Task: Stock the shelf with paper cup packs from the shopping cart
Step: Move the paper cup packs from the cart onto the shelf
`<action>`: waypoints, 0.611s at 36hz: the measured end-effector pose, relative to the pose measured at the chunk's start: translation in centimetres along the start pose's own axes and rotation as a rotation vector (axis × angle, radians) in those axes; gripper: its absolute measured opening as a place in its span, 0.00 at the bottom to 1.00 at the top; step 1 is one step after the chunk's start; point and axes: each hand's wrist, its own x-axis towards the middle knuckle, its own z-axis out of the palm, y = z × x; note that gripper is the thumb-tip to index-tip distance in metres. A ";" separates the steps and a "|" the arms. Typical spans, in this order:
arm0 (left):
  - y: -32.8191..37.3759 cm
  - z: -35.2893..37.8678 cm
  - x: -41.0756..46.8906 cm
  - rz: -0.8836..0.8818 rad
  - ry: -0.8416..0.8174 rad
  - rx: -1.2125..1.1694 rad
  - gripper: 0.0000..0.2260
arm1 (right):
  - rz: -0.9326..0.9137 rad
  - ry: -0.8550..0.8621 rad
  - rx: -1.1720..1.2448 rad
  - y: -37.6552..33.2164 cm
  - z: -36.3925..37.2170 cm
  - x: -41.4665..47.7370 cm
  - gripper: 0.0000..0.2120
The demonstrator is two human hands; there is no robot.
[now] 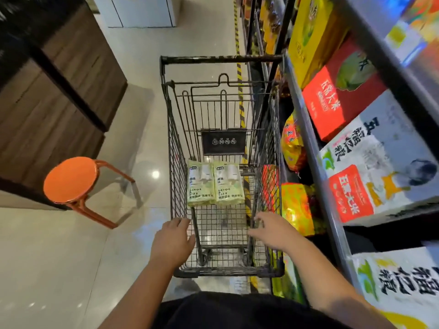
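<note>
A black wire shopping cart (175,143) stands in the aisle straight ahead of me. Two pale green paper cup packs (215,185) lie side by side on its mesh floor, toward the far end. My left hand (172,243) hovers over the cart's near left corner with its fingers straight. Over the near right side, my right hand (270,231) reaches in with its fingers spread. Neither hand holds anything, and both are short of the packs. The shelf (306,129) runs along the cart's right side.
Red, yellow and white boxes (337,103) fill the upper shelf at right, with bright foil bags (293,143) on the level below. An orange stool (71,180) stands on the tiled floor left of the cart, next to a dark wooden counter (47,98).
</note>
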 end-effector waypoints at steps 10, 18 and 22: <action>0.5 0.1 9.3 0.069 -0.113 -0.044 0.27 | 0.154 -0.001 -0.012 0.5 0.1 5.6 0.23; -0.7 2.6 18.2 0.004 -0.093 -0.205 0.29 | 0.232 0.050 0.005 -1.3 1.9 14.3 0.15; -1.3 6.8 22.4 -0.004 -0.131 -0.249 0.32 | 0.224 0.088 -0.007 -1.3 3.9 20.4 0.25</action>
